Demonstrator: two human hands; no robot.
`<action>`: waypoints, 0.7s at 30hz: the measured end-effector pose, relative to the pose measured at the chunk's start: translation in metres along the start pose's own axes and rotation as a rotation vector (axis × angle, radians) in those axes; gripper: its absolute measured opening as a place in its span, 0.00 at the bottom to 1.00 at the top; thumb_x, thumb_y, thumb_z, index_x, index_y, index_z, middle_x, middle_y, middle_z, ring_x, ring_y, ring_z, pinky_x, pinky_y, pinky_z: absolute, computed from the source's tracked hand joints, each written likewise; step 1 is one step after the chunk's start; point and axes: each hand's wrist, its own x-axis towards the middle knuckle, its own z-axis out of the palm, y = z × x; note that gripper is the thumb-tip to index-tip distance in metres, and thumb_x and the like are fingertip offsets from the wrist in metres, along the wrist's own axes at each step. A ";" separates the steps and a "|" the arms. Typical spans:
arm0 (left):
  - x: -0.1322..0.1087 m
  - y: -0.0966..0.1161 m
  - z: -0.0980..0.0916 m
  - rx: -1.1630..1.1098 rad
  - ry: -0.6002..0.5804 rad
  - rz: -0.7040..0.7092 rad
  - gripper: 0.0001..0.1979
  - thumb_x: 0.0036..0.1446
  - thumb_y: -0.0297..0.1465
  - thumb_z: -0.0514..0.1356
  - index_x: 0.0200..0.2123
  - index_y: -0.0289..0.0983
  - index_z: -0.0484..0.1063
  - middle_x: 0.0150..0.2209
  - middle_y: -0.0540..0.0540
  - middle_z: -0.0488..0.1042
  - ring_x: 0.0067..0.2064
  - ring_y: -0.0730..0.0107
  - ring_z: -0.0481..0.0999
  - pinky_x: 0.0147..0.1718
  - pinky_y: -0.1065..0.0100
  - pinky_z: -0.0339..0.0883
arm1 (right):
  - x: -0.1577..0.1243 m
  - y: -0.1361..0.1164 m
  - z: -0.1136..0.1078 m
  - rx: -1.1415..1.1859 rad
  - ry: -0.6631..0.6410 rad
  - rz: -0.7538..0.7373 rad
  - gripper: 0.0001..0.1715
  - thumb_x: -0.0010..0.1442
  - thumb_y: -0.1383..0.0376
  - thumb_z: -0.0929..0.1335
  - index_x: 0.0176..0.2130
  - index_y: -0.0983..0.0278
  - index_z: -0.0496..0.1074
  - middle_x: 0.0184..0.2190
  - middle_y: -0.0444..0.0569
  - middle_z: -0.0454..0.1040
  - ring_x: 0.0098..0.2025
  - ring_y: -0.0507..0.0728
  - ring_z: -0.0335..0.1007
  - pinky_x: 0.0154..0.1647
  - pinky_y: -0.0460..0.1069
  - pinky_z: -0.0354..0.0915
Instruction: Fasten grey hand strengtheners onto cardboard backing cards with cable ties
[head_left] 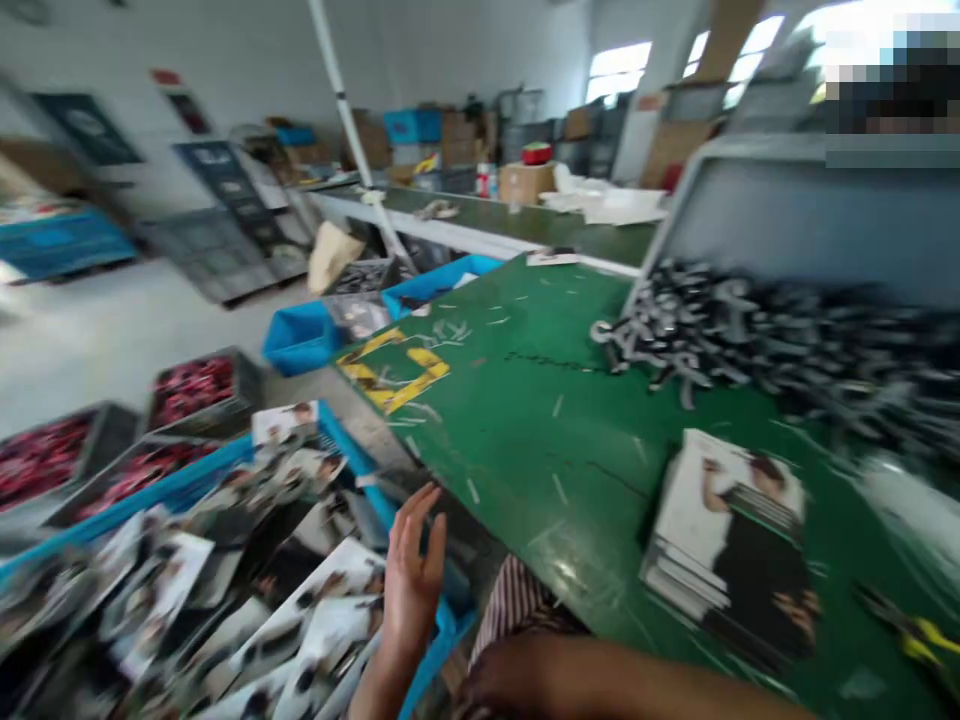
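My left hand (415, 555) is raised at the right edge of a blue crate (356, 450), its fingers stretched out and nothing in them. Many printed cards or flat packs (300, 600) lie heaped in that crate, just left of the hand. My right forearm crosses the bottom of the view, and my right hand (499, 675) is low in front of my striped clothing, dark and blurred with its fingers hidden. On the green table (525, 400), a stack of picture-printed packs (731, 545) lies to the right, apart from both hands.
Grey and black plastic-looking parts (750, 340) spill from a tipped grey bin (817, 220) onto the table. Yellow-handled pliers (919, 635) lie at the right edge. Crates of red items (193, 388) stand on the floor at left. Yellow tape (409, 385) marks the table corner.
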 end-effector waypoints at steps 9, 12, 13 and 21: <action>0.048 0.146 0.167 -0.374 -0.786 0.460 0.17 0.67 0.32 0.52 0.57 0.42 0.67 0.55 0.42 0.72 0.58 0.62 0.70 0.60 0.56 0.63 | -0.225 -0.049 -0.016 0.459 1.147 0.698 0.18 0.70 0.58 0.60 0.53 0.56 0.73 0.45 0.50 0.79 0.45 0.56 0.76 0.49 0.50 0.68; 0.054 0.166 0.220 -0.393 -0.820 0.465 0.16 0.66 0.33 0.52 0.55 0.40 0.68 0.56 0.40 0.70 0.59 0.60 0.69 0.61 0.54 0.61 | -0.293 -0.030 -0.006 0.365 1.362 0.932 0.18 0.69 0.57 0.60 0.52 0.58 0.72 0.43 0.51 0.78 0.39 0.57 0.76 0.43 0.51 0.70; 0.055 0.170 0.238 -0.391 -0.808 0.426 0.17 0.65 0.34 0.53 0.55 0.39 0.67 0.57 0.39 0.70 0.59 0.59 0.69 0.60 0.53 0.61 | -0.316 -0.018 -0.007 0.259 1.407 1.048 0.19 0.69 0.57 0.60 0.51 0.59 0.73 0.42 0.52 0.78 0.38 0.57 0.76 0.43 0.51 0.70; 0.023 0.182 0.308 -0.387 -0.898 0.269 0.31 0.60 0.37 0.59 0.65 0.39 0.56 0.63 0.37 0.62 0.65 0.51 0.59 0.64 0.47 0.52 | -0.443 0.091 -0.052 -0.045 1.325 1.730 0.11 0.60 0.67 0.66 0.40 0.71 0.73 0.45 0.65 0.72 0.46 0.65 0.72 0.47 0.57 0.65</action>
